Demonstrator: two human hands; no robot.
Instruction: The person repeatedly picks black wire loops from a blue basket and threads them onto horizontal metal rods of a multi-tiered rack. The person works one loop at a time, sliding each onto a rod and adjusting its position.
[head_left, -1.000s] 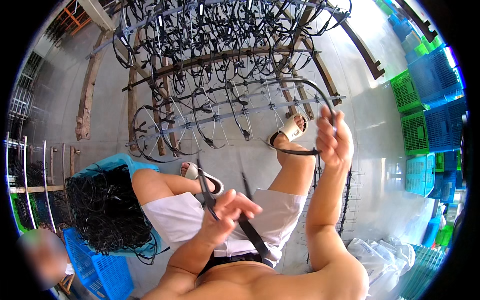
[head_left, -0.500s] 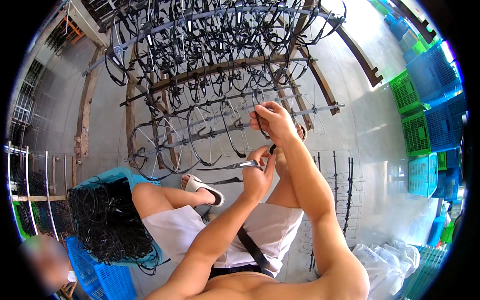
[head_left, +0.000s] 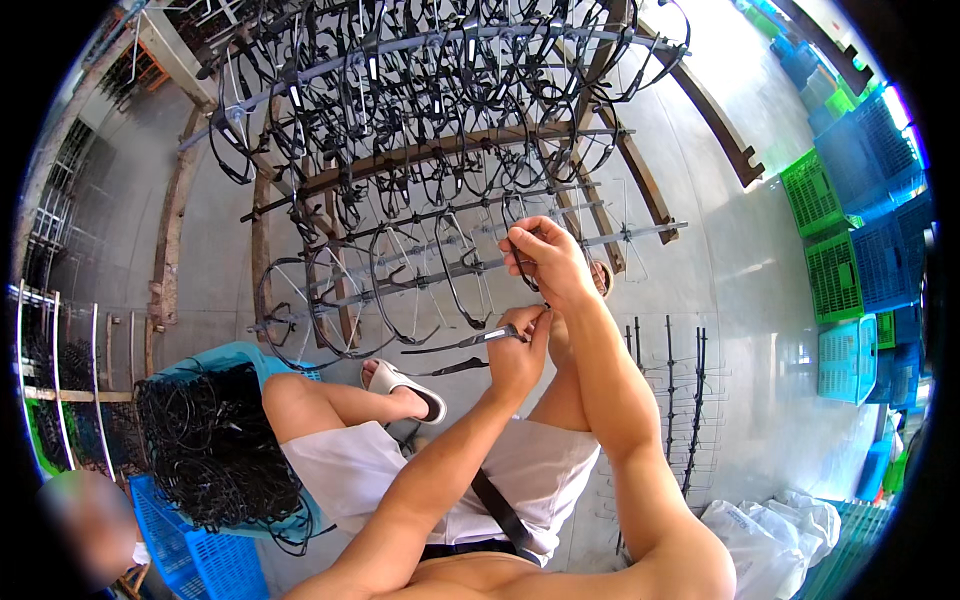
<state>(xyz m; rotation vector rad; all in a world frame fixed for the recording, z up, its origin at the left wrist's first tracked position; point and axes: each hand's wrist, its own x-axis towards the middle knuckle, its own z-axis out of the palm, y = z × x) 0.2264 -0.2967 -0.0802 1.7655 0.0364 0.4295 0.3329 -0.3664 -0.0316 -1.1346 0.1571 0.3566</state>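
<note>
My left hand (head_left: 518, 352) is closed around thin black strips. One strip (head_left: 486, 334) with a pale patch sticks out to the left of the fist, and the tapered end of another (head_left: 455, 368) shows below it. My right hand (head_left: 548, 258) is just above and to the right, its thumb and fingers pinching a dark curved strip (head_left: 521, 262) beside the lowest rod. The fingertips of my left hand are near the lower end of that piece; whether they touch it is hidden. Similar looped black strips (head_left: 460, 262) hang from wire hooks along the grey rod (head_left: 430, 278).
A wooden-framed rack (head_left: 430, 150) bears several rows of black strips ahead. At left a light-blue basket (head_left: 265, 362) holds a black heap (head_left: 215, 440). Green and blue crates (head_left: 832, 270) line the right. Hooked rods (head_left: 672, 400) and a plastic bag (head_left: 765, 535) lie at lower right.
My left hand has risen slightly, its fingertips drawing together toward the right hand. The right hand keeps its pinch, slightly lower in the picture. The view has shifted a little.
</note>
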